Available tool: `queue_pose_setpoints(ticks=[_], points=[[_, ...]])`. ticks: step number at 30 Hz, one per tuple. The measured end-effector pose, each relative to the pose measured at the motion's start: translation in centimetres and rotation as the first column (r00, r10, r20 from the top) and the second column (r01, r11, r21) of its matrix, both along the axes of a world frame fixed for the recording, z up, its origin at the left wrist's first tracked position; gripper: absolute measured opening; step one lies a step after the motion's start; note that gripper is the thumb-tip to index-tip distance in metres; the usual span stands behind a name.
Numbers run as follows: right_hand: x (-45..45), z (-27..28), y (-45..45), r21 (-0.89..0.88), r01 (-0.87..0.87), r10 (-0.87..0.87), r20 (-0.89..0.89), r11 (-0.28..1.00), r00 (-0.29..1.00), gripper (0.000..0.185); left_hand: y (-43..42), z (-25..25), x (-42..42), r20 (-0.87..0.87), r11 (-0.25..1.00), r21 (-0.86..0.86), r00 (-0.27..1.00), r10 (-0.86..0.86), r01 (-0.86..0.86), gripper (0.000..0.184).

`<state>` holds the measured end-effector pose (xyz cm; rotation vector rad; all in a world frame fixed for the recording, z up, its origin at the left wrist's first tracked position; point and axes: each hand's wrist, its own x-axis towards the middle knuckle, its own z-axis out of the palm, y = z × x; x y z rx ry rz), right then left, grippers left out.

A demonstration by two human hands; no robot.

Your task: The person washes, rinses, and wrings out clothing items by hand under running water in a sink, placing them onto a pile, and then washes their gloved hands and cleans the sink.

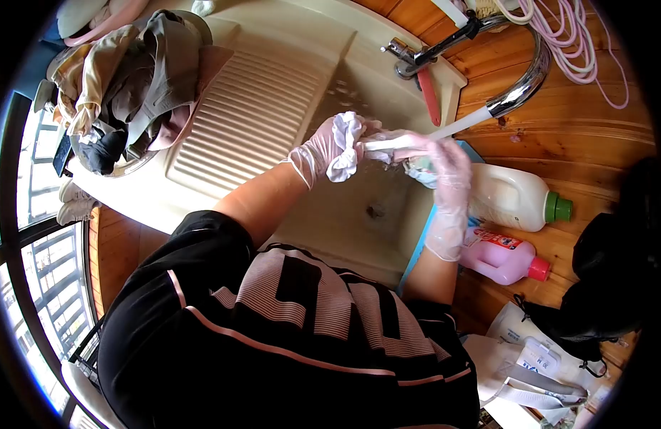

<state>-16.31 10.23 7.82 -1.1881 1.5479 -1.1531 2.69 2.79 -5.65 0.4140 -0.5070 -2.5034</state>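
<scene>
My left hand [322, 151], in a thin clear glove, is closed around a bunched, wet white cloth [344, 146] above the sink basin [327, 218]. My right hand [451, 175], gloved too, reaches in from the right. Its fingers are blurred and appear to grip the cloth's other end. From the chrome faucet [518, 93] a white stream of water [461, 124] runs onto the cloth between my hands. The exact kind of cloth cannot be made out. Behind my right wrist, part of a blue-edged container [418, 247] is hidden.
A ribbed washboard [246, 118] slopes left of the basin, with a heap of clothes [134, 79] beyond it. A white jug with a green cap [513, 196] and a pink bottle [498, 254] stand at right. A red-handled brush-like item [428, 96] lies by the faucet base.
</scene>
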Motion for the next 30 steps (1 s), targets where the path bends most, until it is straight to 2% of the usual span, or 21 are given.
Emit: queue_pose_setpoints(ticks=[1, 2, 3, 5, 6, 7, 8, 9, 10, 11, 14, 16, 17, 19, 21, 23, 24, 25, 27, 28, 30], points=[[-0.7, 0.1, 0.1, -0.055, 0.081, -0.085, -0.077, 0.995, 0.993, 0.018, 0.0, -0.3, 0.0, 0.019, 0.998, -0.064, 1.000, 0.009, -0.008, 0.025], [-1.3, 0.4, 0.5, -0.079, 0.169, -0.170, -0.015, 0.983, 0.985, 0.016, 0.0, -0.6, 0.0, 0.038, 0.992, -0.127, 0.999, 0.021, -0.016, 0.023], [-1.3, 1.4, 0.7, -0.099, 0.257, -0.253, 0.050, 0.961, 0.966, 0.014, -0.5, -1.7, 0.0, -0.005, 0.997, -0.070, 1.000, -0.031, 0.030, 0.022], [-2.0, 3.1, 0.6, -0.162, 0.186, -0.138, 0.266, 0.969, 0.954, 0.012, -0.3, -3.2, -0.7, -0.040, 0.954, -0.273, 0.992, 0.122, -0.128, 0.020], [-1.1, 4.8, 0.8, -0.148, 0.244, -0.177, 0.363, 0.959, 0.915, 0.011, 0.6, -3.7, -1.7, -0.082, 0.804, -0.507, 0.946, 0.313, -0.310, 0.020], [-1.1, 5.3, 1.0, -0.162, 0.243, -0.167, 0.379, 0.957, 0.910, 0.010, 0.2, -4.0, -1.2, -0.357, 0.994, -0.049, 0.931, 0.076, -0.100, 0.026], [-1.2, 5.7, 1.3, -0.176, 0.242, -0.156, 0.394, 0.954, 0.906, 0.010, -0.3, -4.3, -0.8, -0.560, 0.874, 0.420, 0.828, 0.038, 0.244, 0.032], [-1.4, 5.8, 1.5, -0.191, 0.243, -0.148, 0.410, 0.951, 0.900, 0.010, -0.2, -4.2, -0.5, -0.567, 0.892, 0.372, 0.824, -0.001, 0.257, 0.035], [-3.0, 4.2, 1.3, -0.233, 0.227, -0.168, 0.247, 0.946, 0.954, 0.010, -0.2, -3.5, -0.3, -0.572, 0.906, 0.323, 0.819, -0.044, 0.275, 0.038], [-4.4, 3.0, 1.5, -0.213, 0.226, -0.177, 0.225, 0.951, 0.958, 0.011, -0.2, -2.6, -0.2, -0.559, 0.905, 0.320, 0.827, -0.057, 0.279, 0.044], [-2.6, 3.8, 1.2, -0.056, 0.223, -0.224, -0.009, 0.973, 0.975, 0.020, -0.2, -0.6, -0.2, -0.533, 0.915, 0.297, 0.843, -0.079, 0.274, 0.060], [-2.4, 1.7, 0.5, -0.006, 0.072, -0.072, -0.210, 0.997, 0.975, 0.013, 0.1, 2.5, -0.6, -0.141, 0.861, 0.508, 0.989, 0.055, 0.024, 0.082], [-2.4, 0.5, 0.2, 0.028, 0.003, 0.006, -0.307, 1.000, 0.952, 0.010, -0.1, 2.3, -0.6, -0.321, 0.885, 0.419, 0.945, -0.064, 0.202, 0.084], [-1.2, -1.0, -0.2, 0.102, -0.005, 0.025, -0.198, 0.995, 0.980, 0.009, -0.8, 2.2, -0.1, -0.610, 0.860, 0.152, 0.731, -0.306, 0.487, 0.088], [-0.3, -2.1, -0.4, 0.128, -0.045, 0.052, -0.051, 0.991, 0.997, 0.031, -0.4, 4.2, -0.1, -0.411, 0.863, 0.319, 0.878, -0.245, 0.391, 0.092], [0.4, -2.6, -0.6, 0.110, -0.166, 0.180, -0.131, 0.980, 0.975, 0.038, -0.3, 6.2, -0.1, -0.232, 0.863, 0.380, 0.937, -0.260, 0.334, 0.090], [0.8, -3.1, -0.7, 0.144, -0.204, 0.215, -0.066, 0.968, 0.974, 0.038, -0.8, 4.4, -0.7, -0.095, 0.877, 0.393, 0.961, -0.260, 0.276, 0.084], [1.5, -4.1, -1.0, -0.016, -0.263, 0.257, -0.153, 0.965, 0.954, 0.035, -1.1, 3.1, -1.0, -0.158, 0.874, 0.353, 0.942, -0.295, 0.333, 0.082], [1.8, -4.1, -0.9, 0.129, -0.307, 0.319, -0.081, 0.943, 0.944, 0.030, -1.5, 1.5, -1.2, -0.276, 0.862, 0.262, 0.890, -0.363, 0.433, 0.079], [1.2, -4.8, -0.9, 0.186, -0.235, 0.275, -0.230, 0.954, 0.934, 0.024, -0.7, 4.3, -1.2, -0.047, 0.864, 0.434, 0.964, -0.261, 0.255, 0.067], [0.6, -4.4, -0.6, 0.189, -0.184, 0.203, -0.086, 0.965, 0.975, 0.025, -0.8, 5.0, -0.7, -0.249, 0.779, 0.490, 0.919, -0.306, 0.392, 0.059]])
